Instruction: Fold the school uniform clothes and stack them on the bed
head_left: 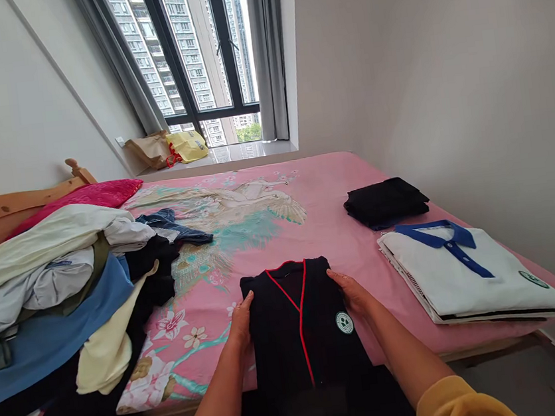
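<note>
A black V-neck cardigan with red trim and a round white-green badge lies folded at the front edge of the bed, its lower part hanging toward me. My left hand grips its left side near the shoulder, fingers tucked beneath the cloth. On the opposite side my right hand holds the edge by the shoulder, thumb on top. Right of it sits a stack of folded white polo shirts, the top one with a blue collar. Behind that stack is a pile of folded black clothes.
A loose heap of clothes covers the bed's left side, with jeans at its edge. The bed has a pink flowered sheet and a wooden headboard. Paper and yellow bags stand on the windowsill. A wall borders the right.
</note>
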`<state>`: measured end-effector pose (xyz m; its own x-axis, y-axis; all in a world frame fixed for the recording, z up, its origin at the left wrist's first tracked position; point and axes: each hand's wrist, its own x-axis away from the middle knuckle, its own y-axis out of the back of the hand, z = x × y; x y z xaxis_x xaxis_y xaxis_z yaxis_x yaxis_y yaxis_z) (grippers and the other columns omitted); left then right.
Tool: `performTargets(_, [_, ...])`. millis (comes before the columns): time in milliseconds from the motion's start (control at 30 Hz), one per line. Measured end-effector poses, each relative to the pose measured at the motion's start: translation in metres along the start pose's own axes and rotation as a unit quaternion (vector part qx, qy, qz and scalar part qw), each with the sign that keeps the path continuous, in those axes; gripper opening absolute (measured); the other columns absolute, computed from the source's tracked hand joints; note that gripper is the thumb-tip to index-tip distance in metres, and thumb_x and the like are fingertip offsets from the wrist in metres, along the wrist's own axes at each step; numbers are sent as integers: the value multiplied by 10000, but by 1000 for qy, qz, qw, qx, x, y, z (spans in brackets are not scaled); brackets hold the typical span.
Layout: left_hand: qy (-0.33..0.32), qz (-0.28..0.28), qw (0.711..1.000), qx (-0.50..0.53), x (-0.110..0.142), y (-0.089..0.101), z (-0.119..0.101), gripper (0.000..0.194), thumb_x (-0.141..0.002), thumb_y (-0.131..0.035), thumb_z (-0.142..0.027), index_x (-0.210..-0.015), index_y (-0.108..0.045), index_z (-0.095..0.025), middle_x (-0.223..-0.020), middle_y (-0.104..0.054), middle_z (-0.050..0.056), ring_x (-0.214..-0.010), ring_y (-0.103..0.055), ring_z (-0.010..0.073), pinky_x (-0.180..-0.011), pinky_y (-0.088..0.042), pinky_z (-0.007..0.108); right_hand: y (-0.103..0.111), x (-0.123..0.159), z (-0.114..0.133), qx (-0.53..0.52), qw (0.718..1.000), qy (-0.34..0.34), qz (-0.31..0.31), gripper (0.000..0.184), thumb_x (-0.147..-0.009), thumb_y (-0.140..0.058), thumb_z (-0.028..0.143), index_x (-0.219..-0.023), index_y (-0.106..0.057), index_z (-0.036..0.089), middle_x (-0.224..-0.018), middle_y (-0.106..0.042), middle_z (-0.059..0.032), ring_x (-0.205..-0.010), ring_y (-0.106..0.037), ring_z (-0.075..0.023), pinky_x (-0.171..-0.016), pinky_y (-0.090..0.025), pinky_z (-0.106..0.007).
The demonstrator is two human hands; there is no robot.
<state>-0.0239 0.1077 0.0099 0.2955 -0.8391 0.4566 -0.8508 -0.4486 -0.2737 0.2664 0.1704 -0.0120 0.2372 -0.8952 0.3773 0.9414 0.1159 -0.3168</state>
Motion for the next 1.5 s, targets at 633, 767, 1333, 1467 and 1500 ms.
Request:
performTargets(633, [44,-44,995,-72,-25,0,-34,349,-684,-704,-405,-873,-666,-115,-783,-709,113,-670,-665,209,-583,-531,278,-11,-25,18,123,989,26,-75,307,-718,-658,458,-757,-643,155,-722,-695,-79,-718,-659,-220,-588,-524,-276])
performTargets(767, [30,-89,993,-73,-43,-5,-27,339,-701,-697,-352,-920,-651,-98,-752,-701,117,-702,-672,222,-590,-534,283,-11,-35,18,151,982,36,-107,286,-739,-618,446,-786,-665,168,-709,-694,-72,-778,-657,-240,-613,-512,-276])
performTargets(1333, [-1,-66,995,-79,-23,5,-15,422,-693,-665,-497,-918,-656,-140,-784,-709,97,-704,-667,212,-562,-530,273,-7,-30,17,156,976,66,-139,355,-737,-592,499,-843,-657,167,-768,-700,-49,-774,-646,-200,-652,-504,-265])
performTargets(1467, [24,-59,994,-85,-19,2,-24,426,-692,-662,-503,-897,-659,-129,-782,-709,124,-711,-671,230,-547,-532,284,-11,-38,24,153,974,76,-147,319,-715,-614,466,-824,-645,167,-721,-691,-44,-727,-642,-186,-615,-493,-244])
performTargets(1500, [30,-58,994,-87,-21,1,-27,419,-693,-665,-492,-896,-659,-125,-773,-707,127,-711,-672,235,-549,-534,289,-12,-40,25,153,974,78,-149,310,-710,-617,456,-819,-642,166,-705,-687,-44,-718,-641,-185,-606,-490,-241])
